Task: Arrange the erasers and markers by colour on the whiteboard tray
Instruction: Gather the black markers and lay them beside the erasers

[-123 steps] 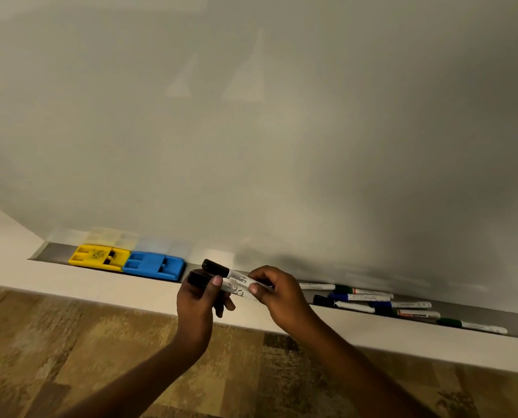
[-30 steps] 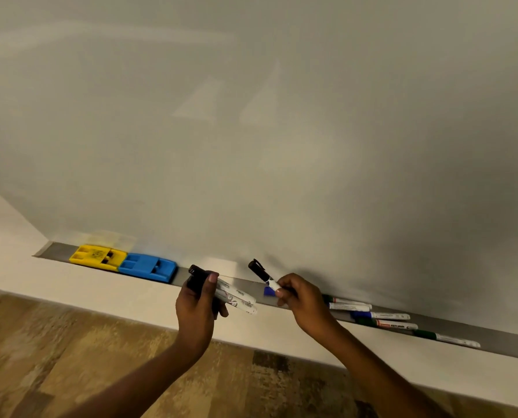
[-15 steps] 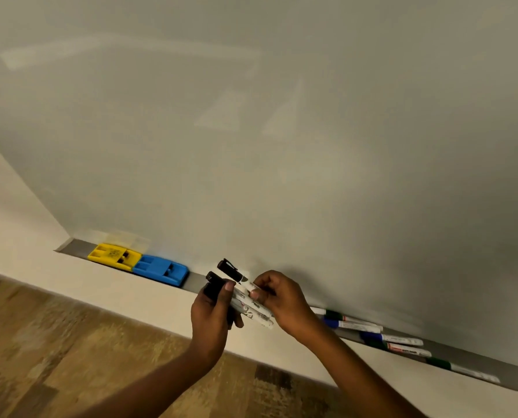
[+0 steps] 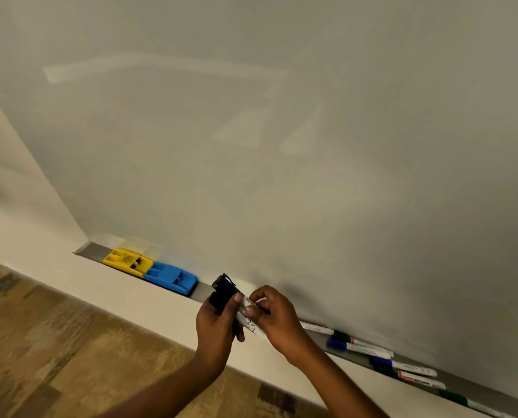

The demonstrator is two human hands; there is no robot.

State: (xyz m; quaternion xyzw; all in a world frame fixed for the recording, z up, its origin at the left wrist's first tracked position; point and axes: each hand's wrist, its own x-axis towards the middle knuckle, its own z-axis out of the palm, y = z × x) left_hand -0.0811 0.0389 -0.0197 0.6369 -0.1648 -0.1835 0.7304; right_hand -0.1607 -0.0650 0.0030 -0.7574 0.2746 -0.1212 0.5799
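- Head view: the left hand (image 4: 214, 325) grips a bundle of black-capped markers (image 4: 225, 292), fingers wrapped around the caps.
- Right hand (image 4: 277, 319) pinches the white barrels of that bundle, fingers closed on them; how many markers it holds is hard to tell.
- Both hands hover just in front of the whiteboard tray (image 4: 202, 292).
- Yellow eraser (image 4: 127, 262) and blue eraser (image 4: 170, 277) lie touching at the tray's left end.
- Green and blue markers (image 4: 357, 348) lie in the tray to the right.
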